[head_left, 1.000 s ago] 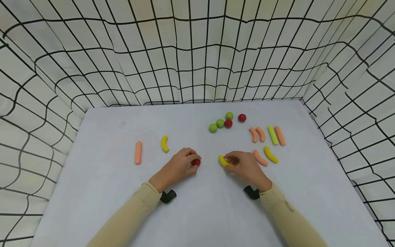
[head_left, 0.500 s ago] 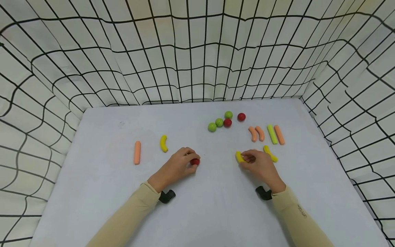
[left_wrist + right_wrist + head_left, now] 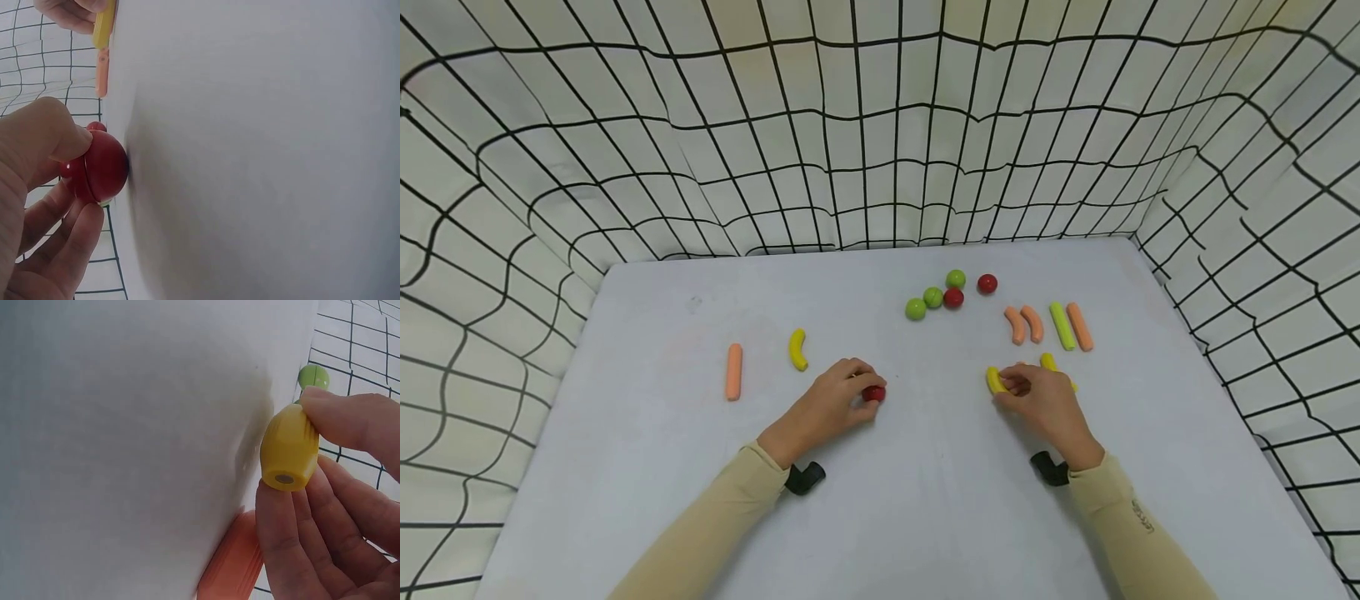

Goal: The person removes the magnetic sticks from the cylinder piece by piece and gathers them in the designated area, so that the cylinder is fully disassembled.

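Observation:
My left hand [image 3: 831, 404] pinches a shiny red ball [image 3: 874, 392] near the table's middle. In the left wrist view a seam line runs round this red ball [image 3: 105, 165], held between thumb and fingertips at the tabletop. To the right, my right hand [image 3: 1047, 404] pinches a small yellow toy banana [image 3: 995, 381] between thumb and fingers. The right wrist view shows the banana's blunt end [image 3: 289, 450] close to the table. Beside that hand lies an orange sausage-like piece [image 3: 232, 562], mostly hidden in the head view. Another yellow banana [image 3: 1049, 362] is partly covered by the right hand.
Green balls [image 3: 915, 309] and red balls [image 3: 987, 284] lie at the back. Curved orange pieces [image 3: 1015, 325], a green stick [image 3: 1062, 326] and an orange stick [image 3: 1079, 327] lie back right. Another orange stick [image 3: 733, 372] and banana [image 3: 797, 349] lie left. Black-wire mesh [image 3: 880, 125] surrounds the table.
My right hand has moved to the right with the toy banana, and now covers most of the orange piece there. The left hand stays in place with the red ball.

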Demonstrator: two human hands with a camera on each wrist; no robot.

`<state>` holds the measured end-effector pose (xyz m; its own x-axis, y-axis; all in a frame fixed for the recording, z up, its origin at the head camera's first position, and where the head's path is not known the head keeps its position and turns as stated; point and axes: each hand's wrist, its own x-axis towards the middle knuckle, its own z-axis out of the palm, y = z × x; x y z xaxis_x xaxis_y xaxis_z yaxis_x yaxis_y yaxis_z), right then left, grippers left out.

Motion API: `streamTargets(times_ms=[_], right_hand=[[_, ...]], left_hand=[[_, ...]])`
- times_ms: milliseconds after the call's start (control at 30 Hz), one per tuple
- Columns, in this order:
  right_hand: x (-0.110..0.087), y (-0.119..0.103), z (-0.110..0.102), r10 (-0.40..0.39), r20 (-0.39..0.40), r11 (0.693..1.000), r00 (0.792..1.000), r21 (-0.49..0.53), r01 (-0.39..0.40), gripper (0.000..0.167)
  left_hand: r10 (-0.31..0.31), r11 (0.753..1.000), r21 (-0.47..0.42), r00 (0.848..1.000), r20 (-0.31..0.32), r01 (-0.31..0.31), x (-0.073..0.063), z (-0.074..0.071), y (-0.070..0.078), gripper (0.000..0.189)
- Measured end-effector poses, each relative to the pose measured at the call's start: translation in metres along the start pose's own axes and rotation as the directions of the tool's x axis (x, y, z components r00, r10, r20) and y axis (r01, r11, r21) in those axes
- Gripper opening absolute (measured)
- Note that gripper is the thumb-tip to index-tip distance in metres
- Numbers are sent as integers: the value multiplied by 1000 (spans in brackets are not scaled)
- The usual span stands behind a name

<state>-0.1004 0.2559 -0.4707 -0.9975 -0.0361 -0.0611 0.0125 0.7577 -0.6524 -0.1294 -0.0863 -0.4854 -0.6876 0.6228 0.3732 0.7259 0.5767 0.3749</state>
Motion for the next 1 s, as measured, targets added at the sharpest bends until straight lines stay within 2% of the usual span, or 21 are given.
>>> streamTargets(times_ms=[467, 633, 733, 833, 900, 1000], right_hand=[[-1, 3, -5, -26, -12, 999, 1000, -24, 26, 30], [-3, 1, -10, 4, -10, 1000, 1000, -13, -4, 32], [-3, 2, -13, 17, -32, 1000, 999, -2, -17, 34], [-4, 5, -15, 5, -75, 1000, 997, -6, -5, 33], [-5, 8, -15, -14, -103, 1000, 995, -13, 13, 32], [-6, 10, -14, -31, -125, 999, 992, -10, 30, 31]], left_hand=[[-9, 1000, -2, 1000, 18, 9, 5, 1, 0, 21], [14, 1000, -16, 1000, 4, -14, 8, 1, -2, 22], [4, 999, -46, 1000, -6, -4, 14, 2, -2, 23], [-51, 994, -92, 999, 15, 53, 24, 3, -4, 24], [-115, 984, -134, 992, 45, 120, 32, 4, -6, 25], [-236, 946, -208, 968, 89, 250, 44, 7, -11, 27]])
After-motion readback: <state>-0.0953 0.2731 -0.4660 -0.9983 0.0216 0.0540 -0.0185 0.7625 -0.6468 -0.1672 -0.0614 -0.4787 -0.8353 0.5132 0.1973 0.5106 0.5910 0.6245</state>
